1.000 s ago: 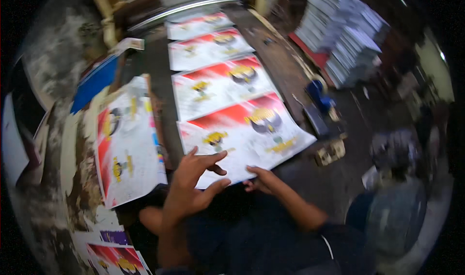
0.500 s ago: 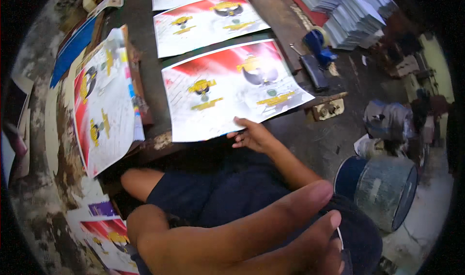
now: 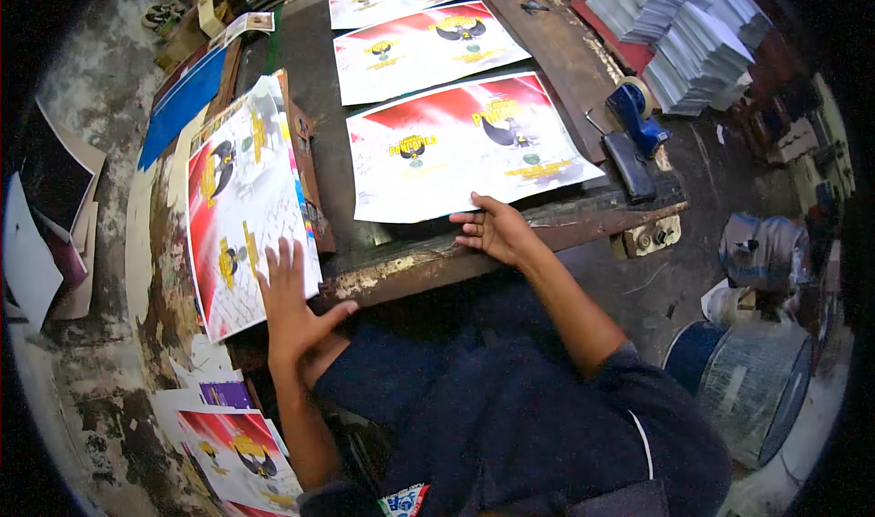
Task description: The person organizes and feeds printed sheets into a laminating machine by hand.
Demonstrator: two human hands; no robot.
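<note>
A large glossy printed sheet [image 3: 437, 166], white and red with dark winged emblems and yellow lettering, lies at the front edge of the worn table [image 3: 401, 276]. My right hand [image 3: 497, 230] is at its near edge, thumb over the margin and the other fingers loosely bent just below it, not closed on the paper. To the left, a stack of matching printed sheets [image 3: 219, 253] lies turned sideways. Over its near right corner my left hand [image 3: 296, 312] is open, fingers stretched and thumb out; whether the fingertips press on the paper I cannot tell.
More printed sheets [image 3: 428, 48] lie in a row farther back. At right are a blue tape dispenser [image 3: 638, 121], a dark oblong case [image 3: 629, 166] and piles of folded paper [image 3: 697, 57]. A drum-shaped container [image 3: 752, 389] stands on the floor. Other prints [image 3: 241, 458] lie low at left.
My left hand has swung from close in front of my body out to the sideways stack at left. My right hand stays by the front sheet's edge. The view has shifted.
</note>
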